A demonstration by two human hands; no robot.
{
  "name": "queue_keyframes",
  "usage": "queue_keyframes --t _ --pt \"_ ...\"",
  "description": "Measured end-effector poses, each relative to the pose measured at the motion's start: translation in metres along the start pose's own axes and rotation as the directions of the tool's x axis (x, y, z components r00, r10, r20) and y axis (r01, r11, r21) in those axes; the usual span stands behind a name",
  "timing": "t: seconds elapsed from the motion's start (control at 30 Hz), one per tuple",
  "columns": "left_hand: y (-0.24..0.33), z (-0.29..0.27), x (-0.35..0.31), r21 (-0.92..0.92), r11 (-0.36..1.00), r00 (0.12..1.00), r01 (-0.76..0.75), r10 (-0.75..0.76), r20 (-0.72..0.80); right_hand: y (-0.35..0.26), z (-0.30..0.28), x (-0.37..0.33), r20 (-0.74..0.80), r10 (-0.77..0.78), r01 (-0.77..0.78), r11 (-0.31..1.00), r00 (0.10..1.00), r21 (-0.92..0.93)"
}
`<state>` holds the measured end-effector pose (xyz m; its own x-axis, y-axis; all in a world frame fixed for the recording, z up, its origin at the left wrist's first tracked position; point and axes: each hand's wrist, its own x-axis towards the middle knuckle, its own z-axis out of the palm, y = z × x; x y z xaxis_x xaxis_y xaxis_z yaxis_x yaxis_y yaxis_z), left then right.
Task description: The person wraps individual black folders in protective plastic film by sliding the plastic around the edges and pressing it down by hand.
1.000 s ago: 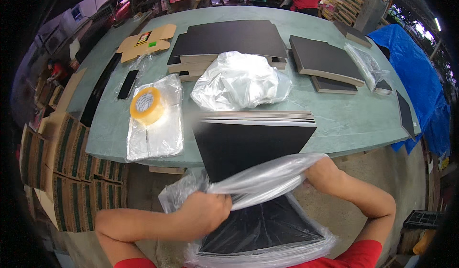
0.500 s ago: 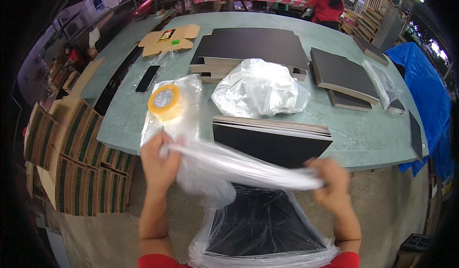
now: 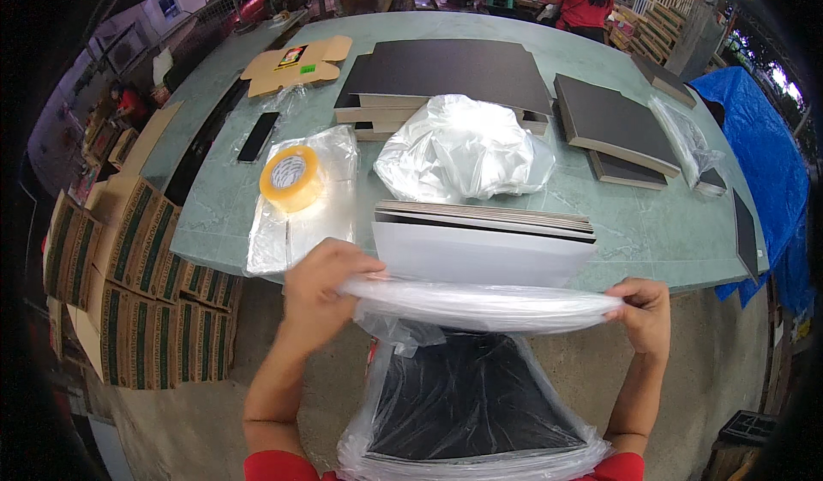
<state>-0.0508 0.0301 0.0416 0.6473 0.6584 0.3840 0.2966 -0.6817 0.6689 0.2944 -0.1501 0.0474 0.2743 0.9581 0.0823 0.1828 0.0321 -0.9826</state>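
A clear plastic bag, gathered into a band, is stretched level between my two hands. My left hand grips its left end, and my right hand pinches the right end. Just beyond it, at the table's near edge, stands a stack of boards with a white face toward me. Below the band, close to my body, is a dark flat surface covered in clear plastic. Behind the boards lies a crumpled heap of clear plastic.
On the green table, a tape roll rests on flat plastic bags beside a black phone. Black board stacks lie farther back. Cartons are piled left; a blue tarp hangs right. A person in red is beyond.
The plastic band has been levelled and pulled wider, with my right hand moved outward and my left hand slightly right. The front face of the board stack was black and is now white.
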Motion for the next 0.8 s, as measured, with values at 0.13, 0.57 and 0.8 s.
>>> queue_keyframes --t 0.13,0.57,0.8 --pt "-0.031 -0.002 -0.006 -0.716 0.465 0.849 0.521 -0.189 0.494 0.053 -0.005 0.003 0.313 0.115 -0.274 0.801 0.943 0.532" --pt "-0.140 0.113 -0.108 0.008 0.744 0.660 0.668 -0.597 0.457 0.222 0.069 -0.018 -0.057 0.504 -0.446 0.699 0.862 -0.559" --pt "0.010 0.030 -0.044 -0.542 0.768 0.616 0.340 0.253 0.746 0.036 0.050 -0.016 0.880 -0.448 -0.237 0.848 0.156 0.474"
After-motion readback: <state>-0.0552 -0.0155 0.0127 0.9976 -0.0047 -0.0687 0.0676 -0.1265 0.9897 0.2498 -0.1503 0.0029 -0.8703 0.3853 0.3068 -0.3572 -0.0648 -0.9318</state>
